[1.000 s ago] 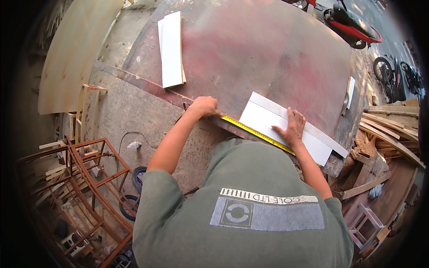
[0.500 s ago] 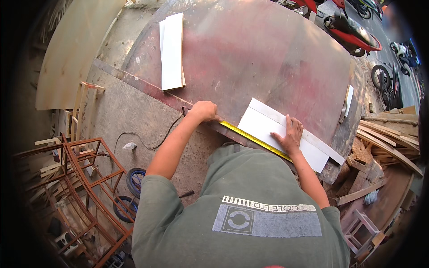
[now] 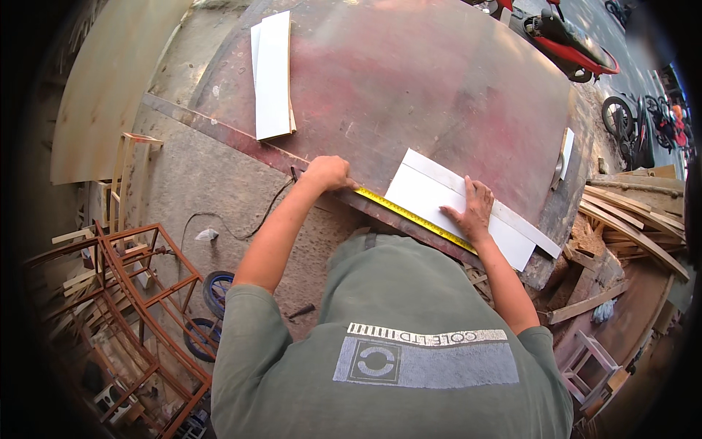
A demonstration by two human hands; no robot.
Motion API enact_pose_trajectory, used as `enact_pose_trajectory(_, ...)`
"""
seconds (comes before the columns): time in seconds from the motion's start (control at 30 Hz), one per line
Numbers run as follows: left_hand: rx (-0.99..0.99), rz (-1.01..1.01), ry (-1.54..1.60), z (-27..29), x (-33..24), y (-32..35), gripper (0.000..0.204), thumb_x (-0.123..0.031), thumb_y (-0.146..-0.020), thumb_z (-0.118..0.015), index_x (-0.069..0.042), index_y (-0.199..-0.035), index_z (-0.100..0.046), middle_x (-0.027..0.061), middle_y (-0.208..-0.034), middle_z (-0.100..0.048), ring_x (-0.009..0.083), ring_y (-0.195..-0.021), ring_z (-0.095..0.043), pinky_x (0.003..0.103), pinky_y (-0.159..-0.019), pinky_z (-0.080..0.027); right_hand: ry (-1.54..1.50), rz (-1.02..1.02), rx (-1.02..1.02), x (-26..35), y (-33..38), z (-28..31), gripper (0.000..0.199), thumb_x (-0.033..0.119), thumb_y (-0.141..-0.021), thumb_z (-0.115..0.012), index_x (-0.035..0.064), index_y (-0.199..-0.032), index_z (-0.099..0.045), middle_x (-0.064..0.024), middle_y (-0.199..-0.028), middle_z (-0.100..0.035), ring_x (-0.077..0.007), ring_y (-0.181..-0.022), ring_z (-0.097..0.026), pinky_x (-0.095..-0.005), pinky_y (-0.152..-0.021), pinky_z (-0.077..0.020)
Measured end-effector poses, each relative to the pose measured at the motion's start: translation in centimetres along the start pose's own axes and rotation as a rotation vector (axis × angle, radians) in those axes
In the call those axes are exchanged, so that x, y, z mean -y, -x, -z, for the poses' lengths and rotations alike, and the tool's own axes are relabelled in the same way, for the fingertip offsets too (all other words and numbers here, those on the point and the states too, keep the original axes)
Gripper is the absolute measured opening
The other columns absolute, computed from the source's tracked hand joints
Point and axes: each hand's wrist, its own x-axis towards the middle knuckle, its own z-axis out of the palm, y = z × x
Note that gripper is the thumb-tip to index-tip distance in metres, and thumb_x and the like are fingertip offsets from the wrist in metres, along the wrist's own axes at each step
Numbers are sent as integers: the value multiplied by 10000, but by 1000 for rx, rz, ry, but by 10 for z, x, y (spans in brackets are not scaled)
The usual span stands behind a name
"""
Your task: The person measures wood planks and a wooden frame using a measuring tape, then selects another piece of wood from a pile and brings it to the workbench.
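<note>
My left hand [image 3: 329, 173] is closed at the table's near edge, gripping one end of a yellow tape measure [image 3: 413, 217]. The blade stretches right along the near side of a white board [image 3: 420, 196], toward my right wrist. My right hand [image 3: 474, 211] lies spread on that board, its fingers reaching onto a pale straightedge strip [image 3: 525, 230] laid lengthwise across it. This strip sticks out past the board's right end. My left fingers hide whatever part of the tape they hold, and my right forearm covers the blade's other end.
Stacked white boards [image 3: 273, 80] lie at the left of the red-stained table [image 3: 380, 95]. A narrow white piece [image 3: 566, 155] rests by its right edge. A brown metal frame [image 3: 142, 293] stands lower left, scrap wood [image 3: 636, 219] at right. A motorcycle [image 3: 567, 44] is parked beyond.
The view has shifted slightly, so everything sits a little higher and further left. Both hands keep their places on the tape and the board.
</note>
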Motion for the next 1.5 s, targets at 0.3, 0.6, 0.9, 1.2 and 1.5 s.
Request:
enact_pose_trajectory(0.3, -31, -22, -6, 1, -1, 3, 578, -615, -855, -727, -57, -985, -801, 178, -964, -764, 368, -960, -730, 467, -847, -567, 51, 27, -43, 0, 1, -2, 999, 677, -779, -770, 7, -1464, -487, -178, -1328, -471, -362, -1269, -427, -502, -1117, -317)
enact_pose_trajectory(0.6, -42, -24, -67, 0, -1, 11, 595, -648, -858, -711, -72, -976, -803, 185, -915, -757, 372, -919, -730, 468, -809, -567, 44, 38, -68, 4, 1, 3, 985, 697, -790, -759, -13, -1428, -516, -171, -1284, -477, -354, -1242, -430, -505, -1094, -326)
enact_pose_trajectory(0.9, -14, -379, 116, -8, -55, 46, 727, -711, -704, -813, -33, -958, -740, 199, -826, -724, 378, -851, -715, 465, -770, -553, 72, 37, -74, -5, 3, -6, 1021, 775, -813, -678, -20, -1433, -521, -168, -1262, -479, -333, -1225, -440, -502, -1103, -326)
enact_pose_trajectory(1.2, -224, -217, 141, -11, -62, 28, 769, -723, -730, -792, -49, -1089, -702, 176, -860, -737, 366, -860, -722, 442, -778, -556, 69, 59, -123, -12, 5, -9, 1035, 804, -818, -635, -42, -1407, -535, -194, -1242, -471, -352, -1206, -445, -499, -1104, -329)
enact_pose_trajectory(1.5, -703, -430, -299, -27, -80, 11, 1255, -836, -678, -712, -22, -1564, -353, 222, -1629, -304, 343, -1563, -196, 588, -1260, -100, 59, 42, -134, -10, 4, -8, 1033, 794, -805, -652, -41, -1403, -544, -192, -1222, -485, -356, -1202, -458, -500, -1098, -337)
